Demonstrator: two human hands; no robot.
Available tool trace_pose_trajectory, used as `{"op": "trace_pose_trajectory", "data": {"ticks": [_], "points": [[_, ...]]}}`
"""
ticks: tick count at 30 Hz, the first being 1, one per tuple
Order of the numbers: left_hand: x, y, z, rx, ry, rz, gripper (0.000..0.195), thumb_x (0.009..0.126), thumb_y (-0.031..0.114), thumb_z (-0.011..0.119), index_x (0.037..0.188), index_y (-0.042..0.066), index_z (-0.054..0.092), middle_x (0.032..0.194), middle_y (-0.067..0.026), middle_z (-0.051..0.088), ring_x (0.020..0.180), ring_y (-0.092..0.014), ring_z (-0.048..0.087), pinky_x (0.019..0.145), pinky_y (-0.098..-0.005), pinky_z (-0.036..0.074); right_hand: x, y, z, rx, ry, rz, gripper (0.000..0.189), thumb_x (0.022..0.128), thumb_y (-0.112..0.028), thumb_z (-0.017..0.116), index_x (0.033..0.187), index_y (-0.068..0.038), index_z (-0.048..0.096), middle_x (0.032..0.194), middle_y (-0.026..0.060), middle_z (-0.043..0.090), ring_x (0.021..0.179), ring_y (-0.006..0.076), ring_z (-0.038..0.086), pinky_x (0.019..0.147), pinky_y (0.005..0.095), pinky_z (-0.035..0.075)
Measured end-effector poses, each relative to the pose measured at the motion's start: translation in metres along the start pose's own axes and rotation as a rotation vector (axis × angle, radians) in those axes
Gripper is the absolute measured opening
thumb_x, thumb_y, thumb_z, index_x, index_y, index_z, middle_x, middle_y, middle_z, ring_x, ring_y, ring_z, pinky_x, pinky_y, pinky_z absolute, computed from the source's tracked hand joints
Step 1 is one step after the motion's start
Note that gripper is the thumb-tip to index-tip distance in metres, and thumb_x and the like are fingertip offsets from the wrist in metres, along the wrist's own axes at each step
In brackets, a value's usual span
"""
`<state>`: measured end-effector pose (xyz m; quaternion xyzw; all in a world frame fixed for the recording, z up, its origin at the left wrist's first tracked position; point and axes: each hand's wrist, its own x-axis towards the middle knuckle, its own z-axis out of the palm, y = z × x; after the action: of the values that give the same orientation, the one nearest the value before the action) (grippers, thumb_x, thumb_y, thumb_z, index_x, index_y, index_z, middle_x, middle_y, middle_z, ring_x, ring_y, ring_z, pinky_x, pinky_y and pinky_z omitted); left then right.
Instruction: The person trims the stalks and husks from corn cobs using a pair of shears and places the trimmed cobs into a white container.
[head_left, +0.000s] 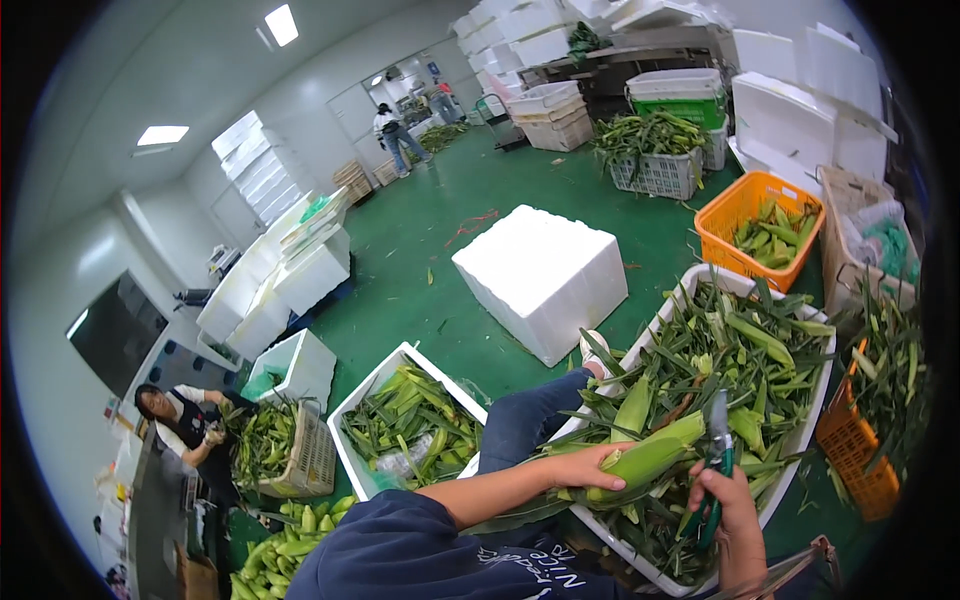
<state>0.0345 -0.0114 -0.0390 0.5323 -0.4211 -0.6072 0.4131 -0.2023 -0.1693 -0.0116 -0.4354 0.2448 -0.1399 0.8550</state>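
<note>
My left hand grips an ear of corn in its green husk near one end, over a large white tub. The tub is heaped with husk leaves and some ears. Just to the right, my right hand is closed around the green handles of pruning shears, whose blades point up beside the tip of the ear. Whether the blades are apart is hard to tell. Another husked-over ear lies in the tub right behind the held one.
A white foam box stands on the green floor ahead. An orange crate holds corn at the right. Left of my leg is a foam box of leaves, near a pile of ears. A co-worker works at the far left.
</note>
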Motion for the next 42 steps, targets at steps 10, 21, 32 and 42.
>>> {"op": "trace_pose_trajectory", "data": {"ticks": [10,21,32,42], "points": [[0.044,0.054,0.007,1.125,-0.061,0.712,0.089,0.052,0.001,0.079,0.133,0.019,0.048,0.14,-0.0114,0.036,0.135,-0.036,0.031,0.108,-0.0489,0.029,-0.003,0.0,-0.002,0.179,-0.064,0.272,0.045,0.089,-0.036,0.056,0.117,0.0,0.054,0.089,0.0185,0.066,0.07,0.0264,0.067,0.055,0.0322,0.054],[0.053,0.029,0.068,-0.208,0.29,0.235,0.052,0.092,0.024,0.058,0.137,0.005,0.039,0.137,-0.0115,0.042,0.125,-0.022,0.043,0.104,-0.0381,0.035,0.01,0.011,-0.009,0.242,0.113,-0.096,0.046,0.082,-0.017,0.062,0.121,0.004,0.05,0.101,0.013,0.063,0.084,0.0208,0.065,0.072,0.0312,0.054],[0.059,-0.038,0.074,-0.617,0.175,-0.151,0.054,0.093,0.049,0.053,0.127,0.007,0.05,0.109,-0.006,0.061,0.094,-0.015,0.059,0.08,-0.0328,0.05,0.017,0.026,-0.001,-0.765,0.316,-0.533,0.038,0.073,-0.008,0.069,0.106,0.001,0.052,0.093,0.0118,0.062,0.086,0.0179,0.06,0.078,0.0307,0.047],[0.01,-0.002,0.026,-0.421,0.471,-0.032,0.055,0.083,0.032,0.071,0.124,0.005,0.046,0.106,-0.0093,0.059,0.097,-0.018,0.057,0.083,-0.0322,0.047,0.024,-0.022,-0.061,-1.144,0.722,-0.269,0.032,0.078,-0.023,0.068,0.1,-0.004,0.054,0.073,0.0092,0.06,0.064,0.0267,0.06,0.059,0.0377,0.045]]}}
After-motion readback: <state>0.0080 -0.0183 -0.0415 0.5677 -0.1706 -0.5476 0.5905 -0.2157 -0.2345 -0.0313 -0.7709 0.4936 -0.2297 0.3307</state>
